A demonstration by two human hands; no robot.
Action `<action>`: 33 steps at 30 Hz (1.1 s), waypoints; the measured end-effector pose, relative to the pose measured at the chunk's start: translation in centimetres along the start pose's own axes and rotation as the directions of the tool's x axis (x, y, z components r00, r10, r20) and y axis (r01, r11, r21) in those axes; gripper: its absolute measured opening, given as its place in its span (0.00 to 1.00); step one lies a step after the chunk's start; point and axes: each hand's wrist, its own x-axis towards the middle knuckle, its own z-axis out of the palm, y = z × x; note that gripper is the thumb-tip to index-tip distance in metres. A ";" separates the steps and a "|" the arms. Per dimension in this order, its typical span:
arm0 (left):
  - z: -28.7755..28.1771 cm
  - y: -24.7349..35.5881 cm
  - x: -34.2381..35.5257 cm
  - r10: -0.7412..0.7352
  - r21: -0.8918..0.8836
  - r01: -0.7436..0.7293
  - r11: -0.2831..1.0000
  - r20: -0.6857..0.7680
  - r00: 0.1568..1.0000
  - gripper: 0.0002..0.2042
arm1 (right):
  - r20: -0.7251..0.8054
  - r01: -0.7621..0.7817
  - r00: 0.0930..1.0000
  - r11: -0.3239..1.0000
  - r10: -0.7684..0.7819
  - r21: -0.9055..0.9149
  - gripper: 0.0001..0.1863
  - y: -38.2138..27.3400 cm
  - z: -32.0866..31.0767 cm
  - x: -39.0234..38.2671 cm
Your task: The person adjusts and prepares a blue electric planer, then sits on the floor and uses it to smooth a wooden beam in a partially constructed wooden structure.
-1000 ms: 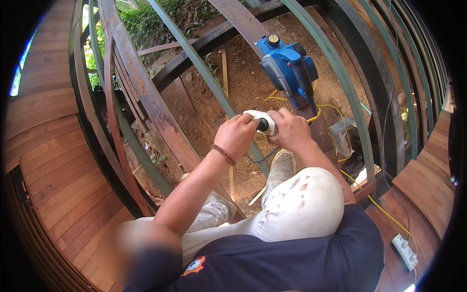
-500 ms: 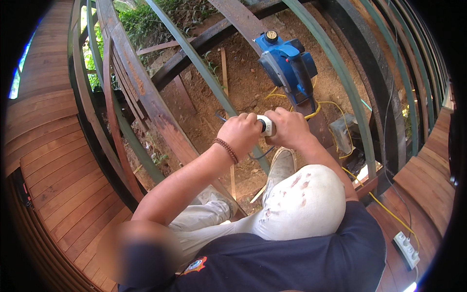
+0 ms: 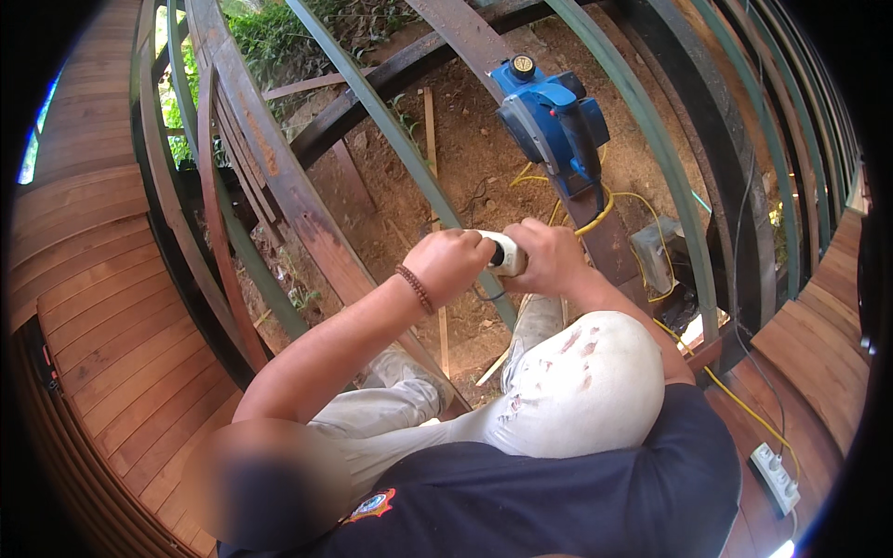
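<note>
Both hands meet above the open joists, just beyond my raised knee. My left hand (image 3: 450, 264), a beaded bracelet at its wrist, is closed around the dark end of a small white oblong object (image 3: 508, 254). From the other side my right hand (image 3: 549, 258) grips its white body. My fingers cover much of it, so its exact kind is unclear. A thin dark cord (image 3: 487, 296) loops below the hands. Beyond my right hand, a blue electric planer (image 3: 551, 119) with a black handle rests on a brown wooden beam (image 3: 608, 246).
Green joists (image 3: 372, 107) and dark beams span a dirt pit (image 3: 465, 102). A yellow cord (image 3: 645, 198) trails from the planer. At right, a white power strip (image 3: 775, 479) sits on boards. Finished decking (image 3: 130, 344) lies left; a grey block (image 3: 654, 260) is below the joists.
My left hand has shifted slightly left and down, and the right has dropped a little. The white object is tilted, and more of it shows between the hands. The planer stays on the beam.
</note>
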 end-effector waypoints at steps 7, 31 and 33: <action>1.7 0.3 -0.7 -0.040 -0.120 0.044 0.992 0.031 0.999 0.06 | 0.163 -0.113 0.980 0.993 0.114 -0.015 0.26 -0.6 -0.9 -1.8; 11.9 8.9 -1.8 -0.039 -0.468 0.084 0.880 0.105 0.994 0.07 | -0.276 -0.375 0.783 0.777 0.557 0.506 0.32 7.2 -9.6 14.1; 11.8 9.2 -2.0 -0.055 -0.469 0.104 0.877 0.118 0.991 0.06 | -0.248 -0.371 0.802 0.779 0.543 0.505 0.30 6.5 -9.9 14.2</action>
